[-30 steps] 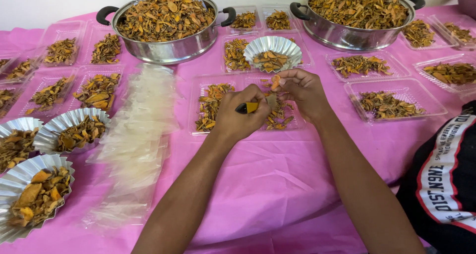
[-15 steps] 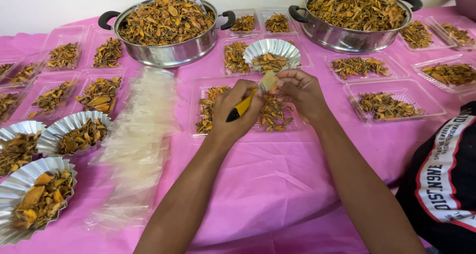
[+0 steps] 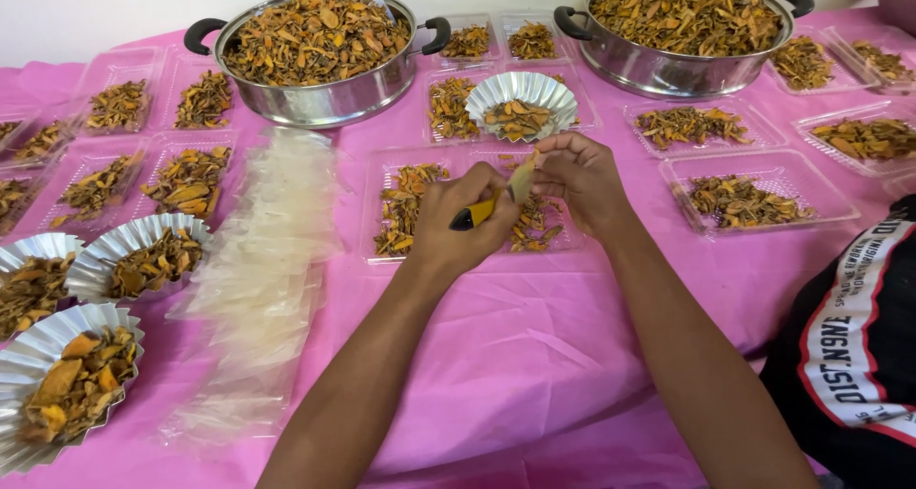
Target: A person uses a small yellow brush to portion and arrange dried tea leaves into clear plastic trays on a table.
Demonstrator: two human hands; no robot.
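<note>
Centrally on the pink-covered bench (image 3: 534, 355) sits a clear rectangular plastic tray (image 3: 401, 208) of dried orange-brown slices; all places below are taken from it. Behind it: a fluted silver foil cup (image 3: 520, 103) partly filled with slices, and more clear trays. Behind-left: a large steel pot (image 3: 315, 55) with black handles, heaped full. Behind-right: a second steel pot (image 3: 682, 26), also heaped. Left: an overlapping row of clear flat bags (image 3: 262, 279); further left, three filled foil cups (image 3: 67, 379). Right: further clear trays (image 3: 754, 193) holding slices.

Hands, just above the tray: left hand (image 3: 463, 227), grip closed round a tool with a yellow-and-black handle (image 3: 477, 212), knuckles up. Right hand (image 3: 582, 179), fingertips pinching a pale yellowish slice (image 3: 522, 179) against the tool's tip. Both forearms reach in from the near edge, converging over the tray.
</note>
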